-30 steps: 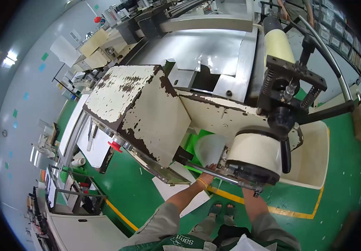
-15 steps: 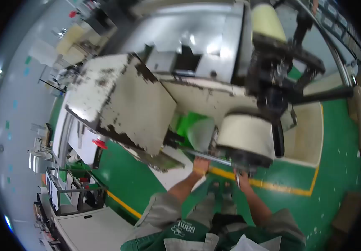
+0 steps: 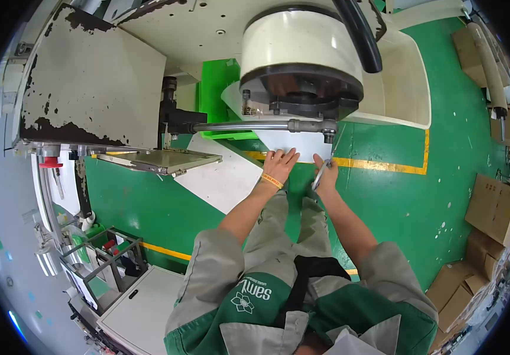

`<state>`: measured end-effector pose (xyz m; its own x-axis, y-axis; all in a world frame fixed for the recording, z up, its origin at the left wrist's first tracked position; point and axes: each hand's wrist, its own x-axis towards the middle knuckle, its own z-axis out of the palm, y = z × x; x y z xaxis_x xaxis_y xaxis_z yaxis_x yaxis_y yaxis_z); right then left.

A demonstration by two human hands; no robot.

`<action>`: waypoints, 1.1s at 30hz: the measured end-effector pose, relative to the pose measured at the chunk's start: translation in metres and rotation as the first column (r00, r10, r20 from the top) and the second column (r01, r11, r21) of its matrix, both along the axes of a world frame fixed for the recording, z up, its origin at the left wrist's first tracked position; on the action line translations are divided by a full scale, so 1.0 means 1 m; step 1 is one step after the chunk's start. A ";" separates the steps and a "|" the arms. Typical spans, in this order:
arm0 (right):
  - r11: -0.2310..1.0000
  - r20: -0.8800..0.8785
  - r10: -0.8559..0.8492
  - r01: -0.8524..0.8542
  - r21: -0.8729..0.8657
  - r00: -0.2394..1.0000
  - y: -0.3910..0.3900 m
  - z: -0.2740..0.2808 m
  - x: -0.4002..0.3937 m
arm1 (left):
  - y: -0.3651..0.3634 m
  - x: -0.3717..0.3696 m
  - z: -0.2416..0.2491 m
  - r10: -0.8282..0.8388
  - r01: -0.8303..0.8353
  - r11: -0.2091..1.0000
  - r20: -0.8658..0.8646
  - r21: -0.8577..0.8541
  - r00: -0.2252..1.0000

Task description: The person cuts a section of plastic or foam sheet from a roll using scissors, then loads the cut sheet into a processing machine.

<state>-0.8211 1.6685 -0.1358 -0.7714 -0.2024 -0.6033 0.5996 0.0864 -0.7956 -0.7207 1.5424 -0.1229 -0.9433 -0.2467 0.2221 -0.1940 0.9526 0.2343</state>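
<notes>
My left hand [image 3: 279,165], with an orange band at its wrist, is at the near edge of a white sheet [image 3: 293,147], fingers bent over it. The thumb is hidden. In my right hand [image 3: 327,176] is a silvery scissors-like tool [image 3: 320,173], its slim end pointing away from me beside the sheet's right edge. Just beyond both hands, a metal linkage rod [image 3: 243,126] runs across the machine below a cream-coloured drum [image 3: 302,44]. The sheet's far part passes behind the rod and drum.
A bright green bin [image 3: 214,89] stands behind the rod, and a cream tub [image 3: 405,83] is at right. The chipped machine housing [image 3: 92,83] juts out at left above a white board [image 3: 225,180]. Cardboard boxes [image 3: 491,207] line the right side.
My view has tilted down and come closer, so the drum, rod and hands appear higher and larger. Both hands remain near the rod, the right one still with the silvery tool.
</notes>
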 end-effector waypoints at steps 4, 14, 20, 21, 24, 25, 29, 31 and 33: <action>0.983 -0.013 -0.182 0.182 -0.014 0.983 0.012 0.004 -0.005 | 0.031 -0.001 0.004 0.083 -0.066 0.989 -0.129 0.133 0.988; 0.983 0.015 -0.141 0.142 -0.119 0.990 0.082 0.021 -0.018 | 0.139 -0.037 -0.054 0.349 0.149 -0.921 0.596 0.359 0.723; 0.991 -0.123 0.101 -0.089 0.095 0.987 0.136 0.044 -0.010 | 0.137 -0.082 -0.050 0.389 0.096 -0.873 0.565 0.478 0.727; 0.972 -0.250 0.215 -0.181 0.151 0.944 0.152 0.039 -0.001 | 0.136 -0.088 -0.062 0.396 0.081 -0.868 0.585 0.490 0.708; 0.886 -0.306 0.454 -0.389 0.251 0.837 0.186 0.029 0.024 | 0.131 -0.100 -0.061 0.421 0.087 -0.823 0.499 0.562 0.758; 0.883 -0.159 0.460 -0.430 0.189 0.874 0.189 0.036 0.028 | 0.130 -0.101 -0.061 0.417 0.089 -0.830 0.506 0.551 0.755; 0.922 0.028 0.376 -0.377 0.089 0.926 0.180 0.004 0.027 | 0.134 -0.103 -0.062 0.394 0.026 -0.797 0.486 0.604 0.780; 0.949 0.168 0.298 -0.310 0.054 0.940 0.163 0.009 0.014 | 0.138 -0.103 -0.066 0.410 -0.006 -0.790 0.535 0.613 0.739; 0.971 0.131 0.233 -0.238 0.023 0.964 0.152 -0.001 0.011 | 0.143 -0.106 -0.064 0.428 -0.017 -0.783 0.560 0.621 0.709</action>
<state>-0.8101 1.8206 -0.1369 -0.6215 -0.3440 -0.7038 0.6542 0.2663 -0.7079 -0.8264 1.6857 -0.1873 -0.5084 -0.3109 -0.8030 0.0109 -0.9348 0.3550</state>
